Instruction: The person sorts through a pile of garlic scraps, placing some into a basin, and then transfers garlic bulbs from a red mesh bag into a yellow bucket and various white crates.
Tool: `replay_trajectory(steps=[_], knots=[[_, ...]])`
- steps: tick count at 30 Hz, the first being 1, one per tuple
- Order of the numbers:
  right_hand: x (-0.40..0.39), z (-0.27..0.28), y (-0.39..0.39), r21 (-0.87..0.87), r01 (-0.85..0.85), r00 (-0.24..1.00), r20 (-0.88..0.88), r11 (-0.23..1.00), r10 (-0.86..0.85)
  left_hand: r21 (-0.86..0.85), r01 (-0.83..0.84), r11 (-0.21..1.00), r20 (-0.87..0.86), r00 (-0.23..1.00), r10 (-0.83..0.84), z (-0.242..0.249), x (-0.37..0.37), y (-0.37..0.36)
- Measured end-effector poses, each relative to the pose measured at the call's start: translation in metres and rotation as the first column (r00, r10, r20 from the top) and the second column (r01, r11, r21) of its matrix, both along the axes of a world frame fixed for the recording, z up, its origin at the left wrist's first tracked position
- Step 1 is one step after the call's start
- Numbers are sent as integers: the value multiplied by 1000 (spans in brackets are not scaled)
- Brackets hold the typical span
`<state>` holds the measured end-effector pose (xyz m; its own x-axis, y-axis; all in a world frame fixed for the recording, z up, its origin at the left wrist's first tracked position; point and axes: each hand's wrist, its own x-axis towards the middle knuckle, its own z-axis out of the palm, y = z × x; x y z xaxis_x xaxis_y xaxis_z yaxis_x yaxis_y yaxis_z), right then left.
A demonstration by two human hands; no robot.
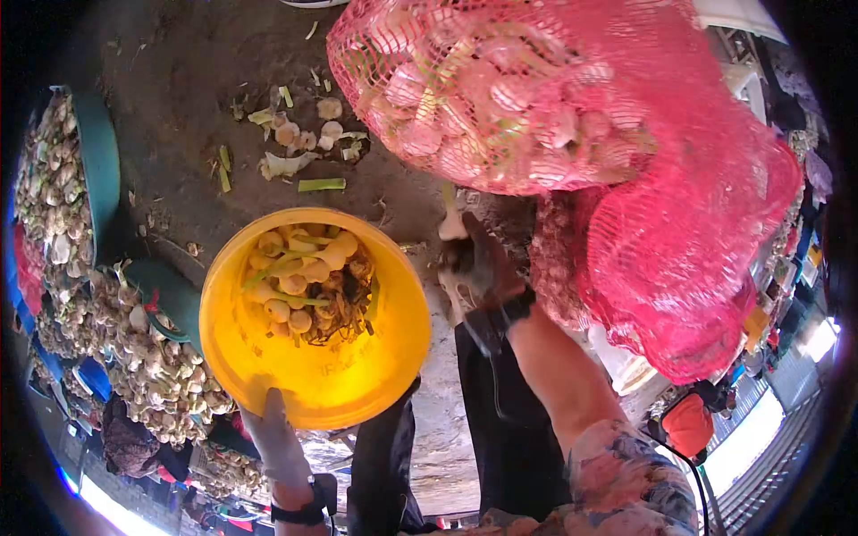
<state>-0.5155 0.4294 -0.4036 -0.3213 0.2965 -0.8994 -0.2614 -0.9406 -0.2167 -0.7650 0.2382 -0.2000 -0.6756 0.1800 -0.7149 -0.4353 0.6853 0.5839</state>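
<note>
My left hand [271,431], in a pale glove, grips the near rim of a yellow bucket [384,380], which is tipped so that its inside faces me. Several trimmed garlic bulbs [295,277] with bits of green stem and a clump of dark roots lie in the bucket. To its right, my right hand [483,259], in a dark, dirty glove, has its fingers closed at a garlic bulb [452,226] with a short stem. The fingertips are partly hidden.
A large red mesh sack [500,98] of garlic bulges at the upper right, with more red netting [679,241] beside it. Garlic heaps [152,357] and green tubs [96,161] stand on the left. Stem scraps [322,185] litter the dirt floor. A person in orange [688,422] is at the lower right.
</note>
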Motion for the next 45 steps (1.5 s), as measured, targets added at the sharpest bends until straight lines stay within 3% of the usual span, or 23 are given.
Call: replay_trajectory(steps=[1, 3, 7, 10, 12, 14, 16, 20, 22, 23, 24, 26, 28, 30, 31, 33, 34, 36, 38, 40, 42, 44, 45], knots=[[1, 14, -9, 0, -1, 1000, 4, 1000, 1, 46, -28, 999, -23, 999, 29, 0, 3, 9], [4, 40, -23, -164, 214, 949, -198, 963, -244, 76, -43, 996, -18, 999, 44, -2, -1, -2], [0, 105, -21, -202, 191, 850, -456, 961, -264, 41, -62, 997, -44, 997, 64, 0, 2, 6], [-6, 152, -26, -217, 281, 822, -449, 935, -351, -51, 44, 998, -15, 999, -45, 14, 4, 20], [-12, 185, -25, -218, 301, 850, -379, 928, -365, 29, 47, 998, -39, 998, -46, 6, 4, 11], [-19, 216, -29, -225, 325, 871, -306, 918, -384, -173, 210, 962, -44, 974, -221, 13, 5, 16], [-22, 242, -35, -173, 387, 878, -231, 906, -420, -126, 304, 944, -77, 946, -315, -1, 1, 2], [-14, 273, -48, -191, 448, 816, -311, 873, -487, -213, 381, 900, -60, 914, -401, -7, 9, 1], [-1, 276, -54, -195, 402, 765, -465, 895, -445, -107, 413, 904, 1, 910, -415, -28, 14, -6], [2, 282, -57, -99, 415, 811, -411, 904, -417, 61, 338, 939, 49, 939, -341, -7, 29, 13], [3, 288, -59, -96, 418, 808, -415, 903, -418, 64, 342, 938, 44, 938, -345, -7, 38, 20], [1, 308, -55, 198, 246, 967, -121, 949, -226, 12, 350, 937, 283, 897, -339, -13, 46, 28], [10, 307, -53, 218, 239, 967, -139, 946, -212, 80, 395, 915, 286, 871, -400, -41, 49, 6], [20, 306, -55, 332, 108, 991, -109, 937, -75, -279, 640, 716, 184, 767, -615, -25, 59, 9], [26, 307, -55, 383, 48, 997, -70, 922, -23, -290, 648, 705, 183, 760, -624, -16, 64, 12], [36, 299, -61, 436, 15, 999, -43, 900, 4, -380, 669, 638, -203, 613, -764, 6, 76, 23], [38, 297, -62, 492, -30, 999, -7, 870, 38, -389, 667, 636, -212, 607, -766, 28, 85, 35], [42, 311, -53, 482, -19, 999, -15, 876, 30, 434, 525, 732, -10, 815, -579, 82, 110, 65], [57, 322, -45, 550, -467, 884, 266, 693, 384, 544, 545, 638, 329, 561, -759, 123, 139, 105], [59, 313, -56, 604, -340, 940, 218, 721, 262, 610, 476, 633, 244, 648, -722, 124, 155, 106], [68, 311, -55, 698, -422, 906, 292, 579, 308, 532, 471, 704, 297, 675, -676, 131, 159, 108], [70, 317, -55, 710, -344, 938, 230, 615, 259, 526, 471, 708, 284, 687, -669, 137, 161, 108], [73, 323, -51, 591, -336, 942, 189, 734, 279, 523, 472, 709, 275, 694, -665, 140, 161, 110]])
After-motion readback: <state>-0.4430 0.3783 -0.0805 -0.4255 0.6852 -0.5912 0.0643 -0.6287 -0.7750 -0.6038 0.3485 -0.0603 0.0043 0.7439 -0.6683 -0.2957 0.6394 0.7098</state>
